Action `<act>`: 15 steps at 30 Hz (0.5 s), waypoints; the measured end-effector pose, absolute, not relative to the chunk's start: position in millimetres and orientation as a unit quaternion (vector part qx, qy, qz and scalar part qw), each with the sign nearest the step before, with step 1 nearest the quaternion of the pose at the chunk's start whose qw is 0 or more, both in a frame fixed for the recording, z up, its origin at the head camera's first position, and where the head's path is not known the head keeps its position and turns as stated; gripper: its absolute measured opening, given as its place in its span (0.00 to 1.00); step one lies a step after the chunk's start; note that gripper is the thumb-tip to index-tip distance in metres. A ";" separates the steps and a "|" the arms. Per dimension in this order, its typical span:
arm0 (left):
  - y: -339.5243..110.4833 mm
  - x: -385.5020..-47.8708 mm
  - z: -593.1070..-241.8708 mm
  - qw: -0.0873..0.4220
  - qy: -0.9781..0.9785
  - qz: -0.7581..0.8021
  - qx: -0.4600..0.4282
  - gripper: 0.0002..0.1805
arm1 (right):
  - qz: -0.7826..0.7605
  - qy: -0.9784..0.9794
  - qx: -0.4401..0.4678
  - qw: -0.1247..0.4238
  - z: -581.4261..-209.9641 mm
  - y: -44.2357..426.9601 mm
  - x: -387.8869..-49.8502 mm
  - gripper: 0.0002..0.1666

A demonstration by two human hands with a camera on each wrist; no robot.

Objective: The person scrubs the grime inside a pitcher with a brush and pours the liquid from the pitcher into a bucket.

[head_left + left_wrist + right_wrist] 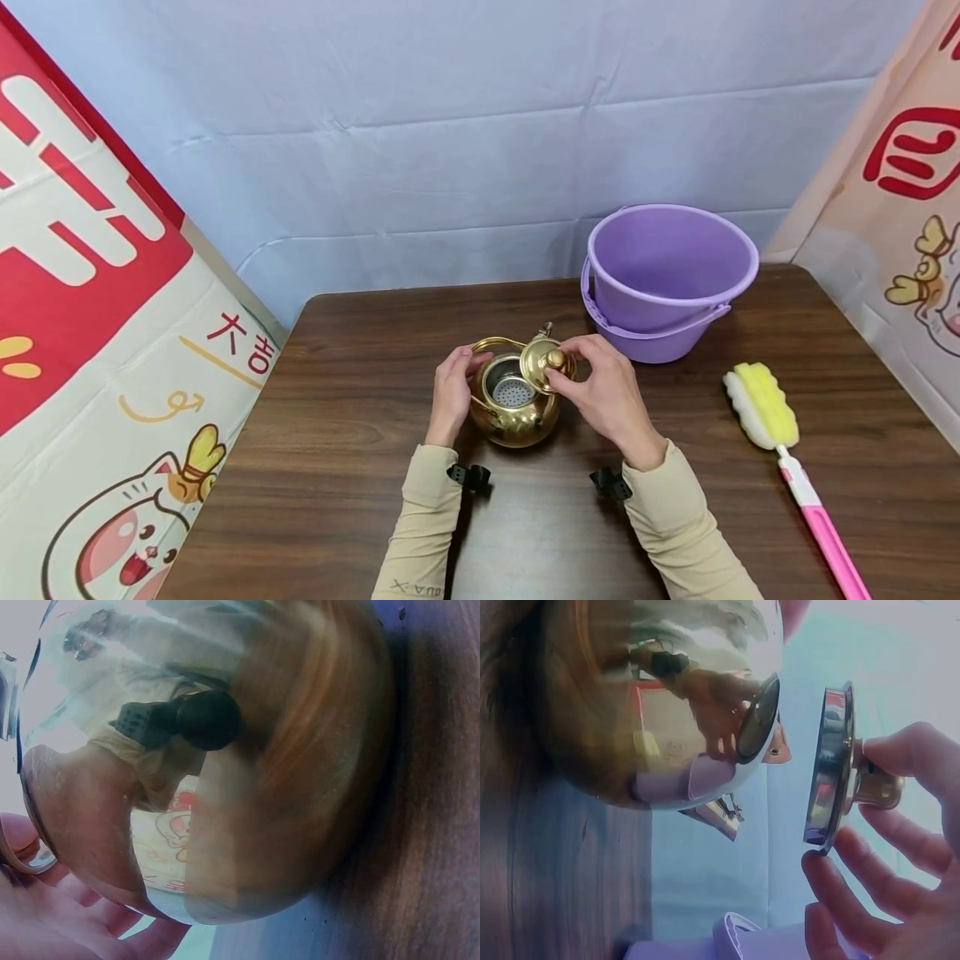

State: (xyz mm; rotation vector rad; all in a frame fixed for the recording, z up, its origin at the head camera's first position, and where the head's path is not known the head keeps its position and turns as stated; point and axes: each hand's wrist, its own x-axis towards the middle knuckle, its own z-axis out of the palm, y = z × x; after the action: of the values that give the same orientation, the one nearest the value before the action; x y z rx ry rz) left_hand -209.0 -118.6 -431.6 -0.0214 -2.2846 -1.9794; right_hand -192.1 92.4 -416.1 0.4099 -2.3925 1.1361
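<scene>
A round brass teapot (516,423) stands on the table with its mouth uncovered; a perforated strainer (513,392) shows inside. Its spout points toward the back. My left hand (452,395) holds the pot's left side by the lowered loop handle (480,417). In the left wrist view, the fingers (97,922) lie against the shiny body. My right hand (606,390) pinches the knob of the brass lid (537,364) between thumb and fingers. The right wrist view shows the lid (832,765) raised clear of the pot and apart from it.
Behind and to the right stands a purple bucket (660,325) with its handle lowered. A yellow-and-white sponge brush (772,408) with a pink handle lies on the table's right side. Cloth sheets (420,167) hang around the brown wooden table (330,467).
</scene>
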 end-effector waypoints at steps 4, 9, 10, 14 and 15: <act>-123.9 -219.2 -449.3 0.046 -0.744 -0.666 -0.004 0.22 | 0.408 -0.873 0.143 0.224 -415.2 94.5 -191.5 0.16; -125.9 -223.9 -459.9 0.053 -0.743 -0.667 0.004 0.23 | 0.402 -0.879 0.130 0.220 -413.1 98.5 -190.9 0.15; -125.7 -223.8 -460.2 0.056 -0.745 -0.664 0.007 0.23 | 0.401 -0.880 0.128 0.220 -412.8 99.5 -190.8 0.15; -123.7 -223.8 -459.8 0.060 -0.750 -0.659 0.009 0.23 | 0.392 -0.886 0.119 0.219 -411.8 104.4 -190.8 0.14; -123.1 -224.2 -459.6 0.059 -0.750 -0.659 0.007 0.24 | 0.389 -0.887 0.116 0.218 -411.5 105.9 -190.7 0.14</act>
State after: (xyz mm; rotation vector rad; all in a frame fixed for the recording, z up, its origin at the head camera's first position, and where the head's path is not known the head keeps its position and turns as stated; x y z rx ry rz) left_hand -224.2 -123.1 -459.6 0.0201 -2.2725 -1.9949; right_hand -190.7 105.9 -411.5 0.3206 -2.4558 1.0779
